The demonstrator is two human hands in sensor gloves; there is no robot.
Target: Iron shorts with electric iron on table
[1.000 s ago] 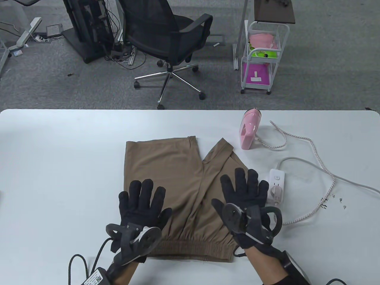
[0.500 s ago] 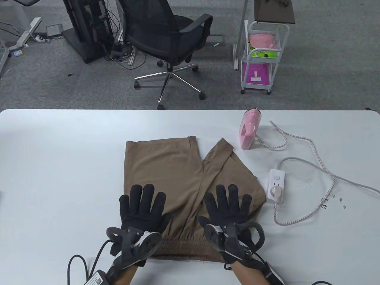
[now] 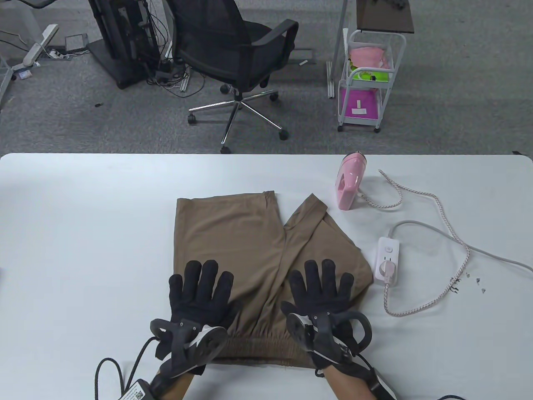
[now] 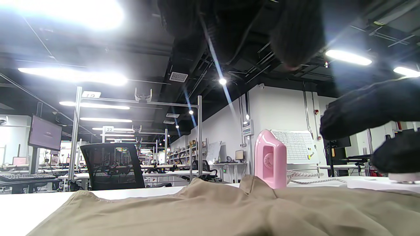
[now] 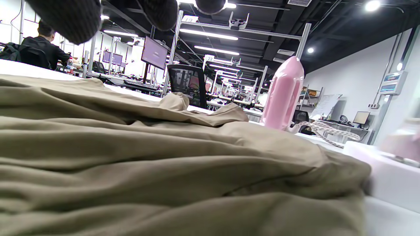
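Tan shorts lie flat on the white table, waistband toward me. They fill the lower part of the left wrist view and the right wrist view. My left hand rests flat, fingers spread, on the shorts' left side near the waistband. My right hand rests flat, fingers spread, on the wrinkled right leg. A pink electric iron stands upright at the back right, beyond the shorts; it also shows in the wrist views. Neither hand touches it.
A white power strip lies right of the shorts, with the iron's braided cord plugged in and looping across the table's right side. A grey cable runs off right. An office chair and a white cart stand beyond the table.
My right hand slid left and toward me across the right leg, from beside the power strip to near the waistband. The left hand barely moved.
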